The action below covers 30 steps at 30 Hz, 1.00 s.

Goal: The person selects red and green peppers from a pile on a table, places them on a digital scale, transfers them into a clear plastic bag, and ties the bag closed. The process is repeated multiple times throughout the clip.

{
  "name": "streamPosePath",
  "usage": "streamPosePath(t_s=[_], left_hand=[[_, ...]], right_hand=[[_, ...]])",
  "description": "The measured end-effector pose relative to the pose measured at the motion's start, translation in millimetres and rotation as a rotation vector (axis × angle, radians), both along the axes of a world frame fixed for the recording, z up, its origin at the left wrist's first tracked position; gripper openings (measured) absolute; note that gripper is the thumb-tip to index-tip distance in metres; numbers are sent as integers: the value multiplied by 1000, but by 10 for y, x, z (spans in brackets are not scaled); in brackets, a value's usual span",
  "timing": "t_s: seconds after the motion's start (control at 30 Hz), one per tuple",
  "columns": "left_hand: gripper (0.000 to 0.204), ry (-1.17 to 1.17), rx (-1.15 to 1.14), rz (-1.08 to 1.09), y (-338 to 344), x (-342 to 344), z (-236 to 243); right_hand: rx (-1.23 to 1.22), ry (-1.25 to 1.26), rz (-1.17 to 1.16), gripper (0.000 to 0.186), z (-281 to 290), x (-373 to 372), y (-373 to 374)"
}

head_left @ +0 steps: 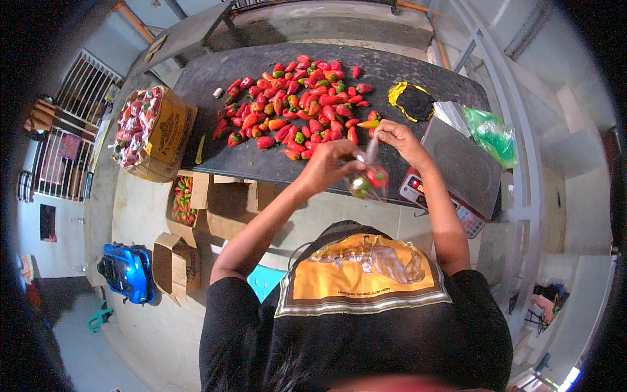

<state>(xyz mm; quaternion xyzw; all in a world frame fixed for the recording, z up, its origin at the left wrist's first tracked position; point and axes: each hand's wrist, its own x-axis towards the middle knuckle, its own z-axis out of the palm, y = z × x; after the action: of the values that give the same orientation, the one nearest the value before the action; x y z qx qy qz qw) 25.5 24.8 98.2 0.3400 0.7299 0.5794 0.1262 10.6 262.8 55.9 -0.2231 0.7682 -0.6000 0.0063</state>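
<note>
Over the front edge of the dark table, my left hand [336,157] is closed on a small clear plastic bag [375,178] holding red and green peppers. My right hand [395,137] pinches the bag's thin upper end. Loose red, orange and green peppers [290,104] are spread across the table behind my hands. A digital scale [450,157] with a metal platform and red-lit display sits beside my right forearm.
A carton [178,129] of bagged peppers stands at the table's left. A black-and-yellow bundle [411,101] and green plastic bags [490,137] lie right. Below are a carton [183,199] of peppers, an open box [173,268] and a blue object [125,274]. A metal frame [522,196] borders the right.
</note>
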Motion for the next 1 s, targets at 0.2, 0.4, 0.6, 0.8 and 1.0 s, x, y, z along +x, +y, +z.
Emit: streamPosePath(t_s=[0.2,0.4,0.6,0.8,1.0], left_hand=[[15,197,131,-73,381,-6,770],[17,561,-162,214,191,-764,436],[14,545,-279,332,49,-819,-35],[11,296,-157,26,38,-369,231],[14,48,56,-34,206,-121,643]], right_hand=[[-1125,-637,79,31,105,360,-523],[-1258,-877,95,28,-198,499,-1189],[-329,-239,-181,30,153,585,-734],[230,233,-454,26,223,205,2],[-623,-342,22,24,128,76,-249]])
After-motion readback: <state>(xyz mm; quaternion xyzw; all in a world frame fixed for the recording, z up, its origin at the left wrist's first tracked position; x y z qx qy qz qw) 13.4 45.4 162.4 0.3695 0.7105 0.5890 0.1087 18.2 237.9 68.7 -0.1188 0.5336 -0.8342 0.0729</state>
